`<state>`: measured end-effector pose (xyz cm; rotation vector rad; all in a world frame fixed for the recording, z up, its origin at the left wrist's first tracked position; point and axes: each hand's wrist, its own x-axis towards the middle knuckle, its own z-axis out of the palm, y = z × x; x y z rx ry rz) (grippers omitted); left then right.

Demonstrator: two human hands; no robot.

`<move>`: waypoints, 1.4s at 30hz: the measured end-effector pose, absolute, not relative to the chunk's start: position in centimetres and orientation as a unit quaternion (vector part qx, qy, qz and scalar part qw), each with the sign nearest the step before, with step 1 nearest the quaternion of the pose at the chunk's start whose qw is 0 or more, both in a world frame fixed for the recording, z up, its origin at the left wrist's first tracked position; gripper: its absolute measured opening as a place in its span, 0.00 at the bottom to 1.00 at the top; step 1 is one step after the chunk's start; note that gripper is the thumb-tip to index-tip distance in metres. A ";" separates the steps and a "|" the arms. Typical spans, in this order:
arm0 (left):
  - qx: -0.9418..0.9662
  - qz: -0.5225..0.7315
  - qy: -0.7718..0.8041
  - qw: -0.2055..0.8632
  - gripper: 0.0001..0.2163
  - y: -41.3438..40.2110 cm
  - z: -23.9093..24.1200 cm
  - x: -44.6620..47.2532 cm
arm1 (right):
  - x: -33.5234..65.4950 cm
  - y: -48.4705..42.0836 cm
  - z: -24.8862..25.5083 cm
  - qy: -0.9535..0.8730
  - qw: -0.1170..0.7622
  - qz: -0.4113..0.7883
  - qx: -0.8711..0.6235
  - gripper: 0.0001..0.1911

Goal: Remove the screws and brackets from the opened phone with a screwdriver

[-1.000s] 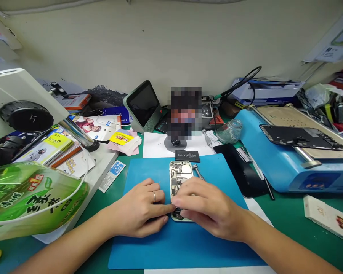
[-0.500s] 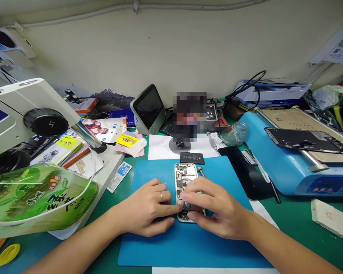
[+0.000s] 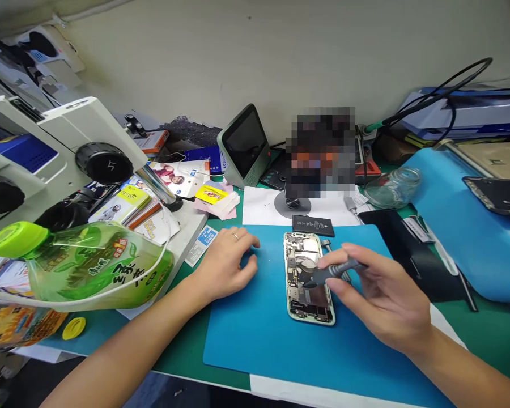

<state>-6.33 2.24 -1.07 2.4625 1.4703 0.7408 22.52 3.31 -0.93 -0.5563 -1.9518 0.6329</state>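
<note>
An opened phone (image 3: 309,309) lies on the blue mat (image 3: 255,345), its inner boards and parts exposed. My right hand (image 3: 382,300) pinches a dark grey screwdriver (image 3: 329,273) between thumb and fingers, tilted just above the middle of the phone. Whether its tip touches the phone I cannot tell. My left hand (image 3: 227,263) rests at the mat's left edge, apart from the phone, fingers loosely bent with a gap between thumb and forefinger, holding nothing. A black phone battery (image 3: 313,225) lies beyond the phone. Another small grey tool (image 3: 326,245) lies partly hidden behind my right hand.
At left stand a microscope (image 3: 104,161) and a large green drink bottle (image 3: 97,272). A display device (image 3: 245,147) sits at the back. To the right are a glass jar (image 3: 395,187), a black panel (image 3: 408,255) and a blue machine (image 3: 463,238) with a phone screen (image 3: 497,195) on top.
My left hand has left the phone and moved to the left. My right hand has lifted and tilted the screwdriver, which stood upright over the phone's lower part. The camera view has shifted.
</note>
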 end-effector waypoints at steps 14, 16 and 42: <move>0.848 0.181 0.474 0.155 0.07 2.6 -2.0 -5.3 | 22.6 3.6 -1.5 -0.782 0.509 0.216 -0.287 0.33; 0.849 0.174 0.473 0.158 0.07 2.6 -1.9 -5.2 | 22.4 3.6 -1.5 -0.785 0.504 0.216 -0.288 0.31; 0.578 0.385 0.509 0.509 0.21 3.2 0.0 -2.9 | 21.7 3.1 -0.7 -0.652 0.607 0.315 -0.328 0.24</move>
